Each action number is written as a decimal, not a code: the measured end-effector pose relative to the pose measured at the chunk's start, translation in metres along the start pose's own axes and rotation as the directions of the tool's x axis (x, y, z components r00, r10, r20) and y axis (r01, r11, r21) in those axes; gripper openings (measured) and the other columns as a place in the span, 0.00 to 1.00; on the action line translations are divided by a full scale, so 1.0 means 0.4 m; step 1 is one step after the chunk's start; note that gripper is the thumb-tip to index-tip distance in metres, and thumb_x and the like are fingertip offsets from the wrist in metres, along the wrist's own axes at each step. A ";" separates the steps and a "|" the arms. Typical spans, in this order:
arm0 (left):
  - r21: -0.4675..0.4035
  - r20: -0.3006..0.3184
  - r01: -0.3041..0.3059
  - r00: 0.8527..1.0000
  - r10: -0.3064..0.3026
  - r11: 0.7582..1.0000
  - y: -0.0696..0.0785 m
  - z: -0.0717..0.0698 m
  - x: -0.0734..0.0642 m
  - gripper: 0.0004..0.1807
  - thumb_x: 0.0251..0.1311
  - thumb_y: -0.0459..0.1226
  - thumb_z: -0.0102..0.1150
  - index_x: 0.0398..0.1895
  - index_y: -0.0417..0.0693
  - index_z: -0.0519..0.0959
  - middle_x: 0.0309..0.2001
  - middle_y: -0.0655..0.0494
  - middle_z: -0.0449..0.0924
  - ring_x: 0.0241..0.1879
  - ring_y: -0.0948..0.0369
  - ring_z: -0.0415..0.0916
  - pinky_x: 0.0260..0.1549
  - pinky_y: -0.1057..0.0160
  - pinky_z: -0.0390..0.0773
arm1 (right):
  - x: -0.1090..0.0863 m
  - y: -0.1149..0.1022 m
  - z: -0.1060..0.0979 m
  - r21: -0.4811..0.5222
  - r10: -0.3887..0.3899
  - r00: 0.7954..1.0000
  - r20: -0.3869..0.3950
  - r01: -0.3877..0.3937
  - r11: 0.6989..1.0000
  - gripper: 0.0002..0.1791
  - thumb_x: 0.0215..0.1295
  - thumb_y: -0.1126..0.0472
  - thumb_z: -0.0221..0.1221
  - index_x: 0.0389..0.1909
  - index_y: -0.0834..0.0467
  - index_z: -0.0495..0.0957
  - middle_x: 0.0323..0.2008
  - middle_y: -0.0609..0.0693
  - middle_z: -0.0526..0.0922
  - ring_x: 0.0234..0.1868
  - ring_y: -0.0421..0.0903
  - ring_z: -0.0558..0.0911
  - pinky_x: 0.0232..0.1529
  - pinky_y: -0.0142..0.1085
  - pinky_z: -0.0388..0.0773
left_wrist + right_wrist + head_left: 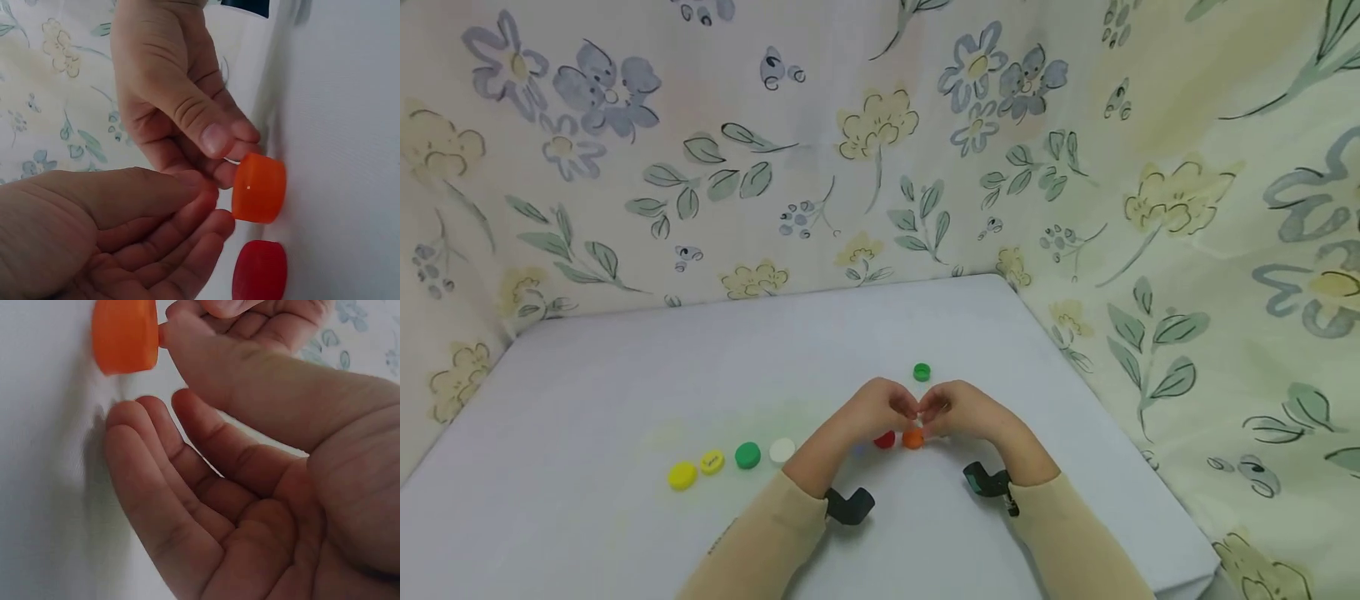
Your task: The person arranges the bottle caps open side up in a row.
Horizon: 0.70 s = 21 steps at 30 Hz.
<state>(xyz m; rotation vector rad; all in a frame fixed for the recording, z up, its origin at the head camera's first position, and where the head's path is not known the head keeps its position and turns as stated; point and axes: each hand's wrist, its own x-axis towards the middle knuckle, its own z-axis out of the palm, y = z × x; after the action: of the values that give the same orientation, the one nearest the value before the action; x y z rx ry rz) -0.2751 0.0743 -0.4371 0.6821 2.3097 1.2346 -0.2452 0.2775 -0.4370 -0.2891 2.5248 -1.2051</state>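
Screened-off place with homelike look; whether real home or studio, cannot be told. Flower-printed cloth [820,67] hangs behind white table [587,375] and along its sides, hiding what is beyond; print shows bluish and yellow blossoms, green leaves, pale ground.

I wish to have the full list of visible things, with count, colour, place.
yellow caps: two, yellow, row's left end
green caps: two, green, one within row, one farther
white cap: one, white, mid-row
orange cap: one, orange, rightmost seen in row
red cap: one, red, beside orange cap
bluish patch: one, blue, left of red cap, unclear
table: one, white, under caps
flowered cloth: count unclear, pale, behind and beside table
wrist devices: two, black, one per wrist
sleeves: two, beige, at picture's bottom
left hand, right hand: one each, bare, near orange cap
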 end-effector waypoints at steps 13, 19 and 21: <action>0.168 0.037 0.012 0.999 -0.018 0.986 0.005 0.003 -0.001 0.14 0.53 0.23 0.72 0.43 0.42 0.86 0.36 0.58 0.83 0.39 0.59 0.78 0.46 0.56 0.81 | 0.005 -0.029 0.036 -0.148 0.044 0.999 -0.016 -0.045 0.988 0.16 0.49 0.65 0.79 0.34 0.58 0.81 0.26 0.48 0.79 0.29 0.44 0.77 0.33 0.36 0.74; 0.092 -0.004 0.003 1.000 -0.002 0.996 -0.008 -0.009 0.002 0.11 0.58 0.26 0.69 0.44 0.43 0.88 0.40 0.57 0.85 0.42 0.58 0.79 0.50 0.54 0.80 | 0.000 -0.021 0.024 -0.081 0.039 0.999 -0.034 -0.042 0.996 0.12 0.54 0.64 0.76 0.38 0.59 0.84 0.30 0.49 0.82 0.33 0.47 0.78 0.37 0.38 0.76; 0.046 -0.037 0.019 0.999 -0.017 0.999 -0.015 -0.015 0.002 0.10 0.61 0.29 0.68 0.43 0.46 0.88 0.40 0.59 0.85 0.43 0.58 0.78 0.50 0.54 0.80 | 0.001 -0.012 0.020 -0.051 0.048 0.997 -0.057 -0.051 0.997 0.11 0.57 0.64 0.74 0.40 0.58 0.85 0.32 0.49 0.83 0.35 0.48 0.79 0.39 0.39 0.78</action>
<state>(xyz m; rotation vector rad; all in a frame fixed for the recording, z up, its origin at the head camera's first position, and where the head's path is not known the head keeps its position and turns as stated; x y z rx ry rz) -0.2805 0.0683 -0.4391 0.6578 2.3761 1.1986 -0.2422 0.2686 -0.4381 -0.2074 2.5982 -1.1450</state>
